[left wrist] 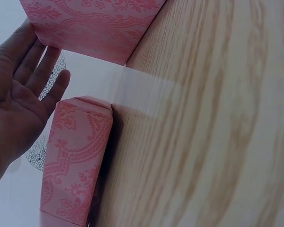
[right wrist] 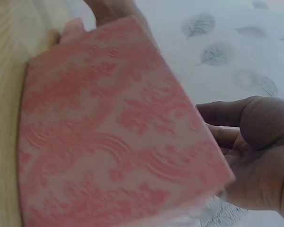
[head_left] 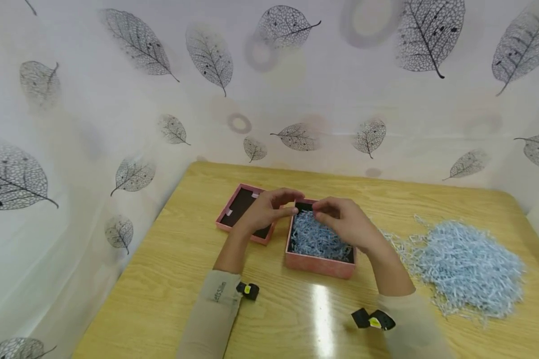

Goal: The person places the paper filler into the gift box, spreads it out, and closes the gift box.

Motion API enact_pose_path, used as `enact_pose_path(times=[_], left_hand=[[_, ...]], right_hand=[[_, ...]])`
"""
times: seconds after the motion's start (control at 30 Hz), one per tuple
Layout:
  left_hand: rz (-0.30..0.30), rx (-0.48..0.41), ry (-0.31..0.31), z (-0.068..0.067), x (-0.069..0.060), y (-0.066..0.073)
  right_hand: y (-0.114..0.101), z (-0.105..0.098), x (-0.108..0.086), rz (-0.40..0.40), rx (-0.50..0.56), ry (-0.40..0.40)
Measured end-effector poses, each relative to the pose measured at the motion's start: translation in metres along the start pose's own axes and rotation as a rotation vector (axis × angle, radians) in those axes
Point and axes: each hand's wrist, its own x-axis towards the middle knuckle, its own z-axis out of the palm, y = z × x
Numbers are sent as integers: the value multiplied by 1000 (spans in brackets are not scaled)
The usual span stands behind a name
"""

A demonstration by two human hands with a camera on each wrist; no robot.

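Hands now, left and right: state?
Left hand: open, beside the pink patterned box.
Right hand: over the box's blue paper shreds; cannot tell, fingertips partly hidden.

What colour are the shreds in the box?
Those shreds are light blue; the head view shows them best.

A wood-grained table [head_left: 161,279] bore a pink box [head_left: 320,265], what was probably its lid [head_left: 242,203] lying just to the left, and a pale blue heap of shreds [head_left: 473,269] to the right.

Looking forward and down from the head over a table [head_left: 161,299]; close, sideways from both wrists, sharing a pink box [head_left: 320,266].
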Motion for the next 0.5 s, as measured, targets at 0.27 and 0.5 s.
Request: enact_pose_path(times=[0.27, 0.5], left_hand=[[17, 24, 8, 1, 1, 2], [28, 25, 2, -1, 0, -2]], right_hand=[[13, -71, -36, 85, 39, 100], [56, -124, -74, 224, -128, 168]])
